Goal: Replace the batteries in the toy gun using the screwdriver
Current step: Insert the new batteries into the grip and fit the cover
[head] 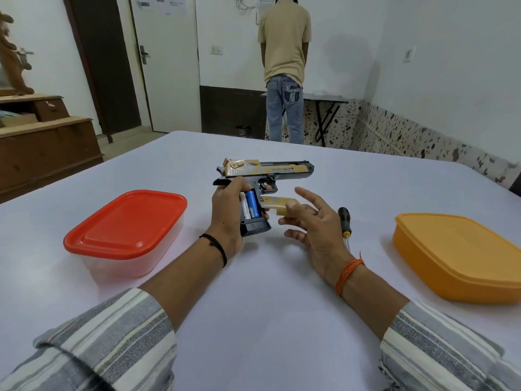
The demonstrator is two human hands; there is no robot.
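Over the middle of the worktop (282, 277) the toy gun (262, 176) is held up off the surface, barrel pointing right, and that angle looks chosen so the open side of the handle faces the camera; the left hand (228, 210) has its grip curled round the back of the handle, thumb side up, which keeps the gun steady and leaves the battery bay clear; you can see a blue battery (251, 204) sitting in there next to a silvery white one (244, 208) (can't tell if these are the old cells or the fresh ones); the right hand (307, 221) pinches the gold cover plate (282, 206) between thumb and a couple of fingers while the other fingers fan out loose, held just beside the bay, so my guess is it's either just off or about to go back on; the screwdriver (344, 221) lies on the worktop just behind the right hand, parked within easy reach; a red-lidded tub (124, 230) sits left and an orange tub (462, 261) sits right, both closed, probably for the batteries; no loose screw visible anywhere, so I'd watch for that
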